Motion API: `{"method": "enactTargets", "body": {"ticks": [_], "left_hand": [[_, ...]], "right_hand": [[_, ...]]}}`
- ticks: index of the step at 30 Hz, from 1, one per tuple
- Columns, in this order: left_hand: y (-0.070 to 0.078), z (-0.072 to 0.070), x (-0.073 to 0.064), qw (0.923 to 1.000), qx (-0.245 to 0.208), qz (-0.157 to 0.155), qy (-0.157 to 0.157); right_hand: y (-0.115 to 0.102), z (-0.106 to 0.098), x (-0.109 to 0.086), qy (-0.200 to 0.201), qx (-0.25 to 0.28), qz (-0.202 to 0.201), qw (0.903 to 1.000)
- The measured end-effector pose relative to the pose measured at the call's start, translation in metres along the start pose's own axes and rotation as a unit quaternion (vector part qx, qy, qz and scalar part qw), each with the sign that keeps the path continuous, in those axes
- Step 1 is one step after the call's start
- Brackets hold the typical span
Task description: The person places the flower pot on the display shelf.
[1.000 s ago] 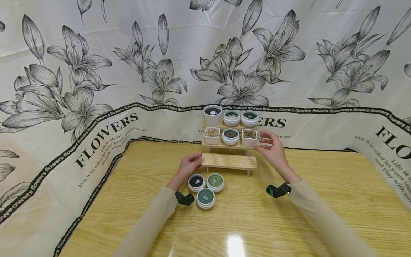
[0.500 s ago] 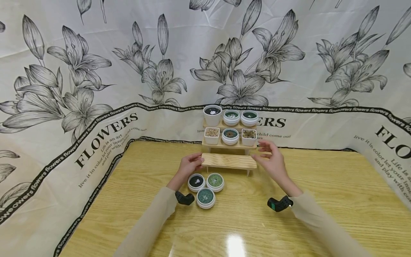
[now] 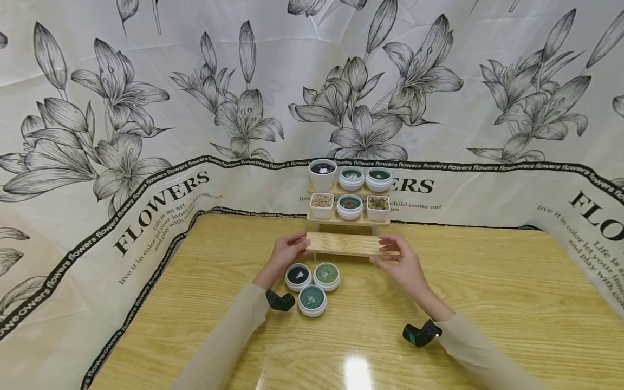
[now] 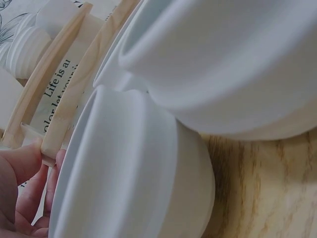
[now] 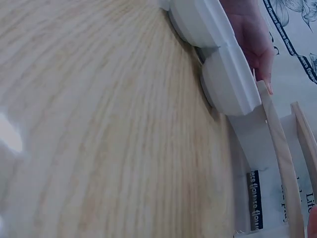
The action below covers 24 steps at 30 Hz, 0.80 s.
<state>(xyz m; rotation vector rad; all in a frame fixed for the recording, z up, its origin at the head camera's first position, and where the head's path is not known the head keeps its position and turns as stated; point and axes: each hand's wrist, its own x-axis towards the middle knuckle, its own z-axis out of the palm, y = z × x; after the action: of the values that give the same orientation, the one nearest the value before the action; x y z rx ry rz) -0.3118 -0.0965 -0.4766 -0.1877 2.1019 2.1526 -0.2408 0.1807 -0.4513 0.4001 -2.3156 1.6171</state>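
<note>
In the head view, a bare wooden shelf (image 3: 343,244) on short legs forms the lowest tier before a stepped stand. My left hand (image 3: 286,250) pinches its left end. The left wrist view has that thumb on top of the board end (image 4: 59,119), fingers beneath. At the right end, my right hand (image 3: 403,265) grips the board, fingers over the far side and thumb at the front edge. Just a fingertip (image 5: 312,223) of it enters the right wrist view. Three round white pots with dark, green and teal fillings stand before the shelf, including the teal-filled pot (image 3: 312,312) closest to me.
Behind the shelf, two tiers (image 3: 336,222) carry white pots, some square, some round, in two rows. A flower-printed cloth (image 3: 263,189) hangs behind the wood-grain table (image 3: 468,281). Each wrist wears a black device (image 3: 422,333).
My right hand has come down from beside the square pot on the middle tier to the right end of the front shelf. The left hand and the pots have stayed put.
</note>
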Motion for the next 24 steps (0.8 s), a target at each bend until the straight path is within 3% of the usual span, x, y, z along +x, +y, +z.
{"method": "enactTargets", "body": {"ticks": [13, 24], "left_hand": [[-0.003, -0.001, -0.001, 0.9996, -0.004, 0.027, -0.008], [-0.003, 0.0, 0.003, 1.0, -0.009, -0.001, -0.003]], "right_hand": [[0.005, 0.02, -0.018, -0.07, 0.019, 0.057, 0.9957], [0.005, 0.037, -0.024, -0.13, 0.038, 0.077, 0.9878]]}}
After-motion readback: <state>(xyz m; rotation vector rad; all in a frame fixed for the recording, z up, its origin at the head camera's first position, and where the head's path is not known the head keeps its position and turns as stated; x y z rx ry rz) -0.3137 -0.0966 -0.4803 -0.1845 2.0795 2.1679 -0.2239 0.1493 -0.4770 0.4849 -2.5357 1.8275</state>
